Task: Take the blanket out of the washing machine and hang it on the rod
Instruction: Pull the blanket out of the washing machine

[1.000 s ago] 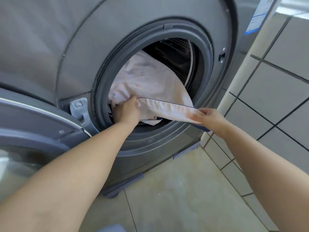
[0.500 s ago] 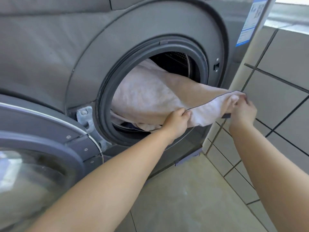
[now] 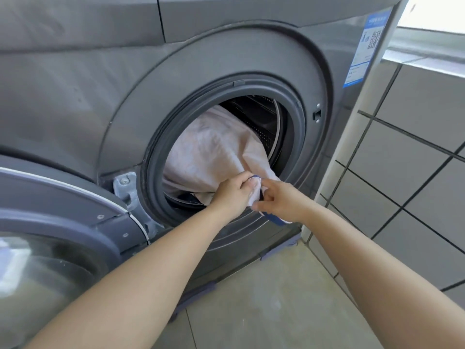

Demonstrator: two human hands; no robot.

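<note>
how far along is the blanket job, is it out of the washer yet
Done: the washing machine door is swung open. In hand: the left hand and right hand both grip a bunched edge of the blanket at the lower rim of the opening. Left: most of the blanket sits inside the drum, so it must be pulled out and hung; no rod is in view.

Hands (image 3: 259,195) now together at blanket (image 3: 214,152) edge

A beige tiled floor (image 3: 281,306) carries the grey front-loading washing machine (image 3: 100,96), which stands on it against the tiled wall. Dark blue pads (image 3: 279,250), perhaps feet, sit under the machine's base.
</note>
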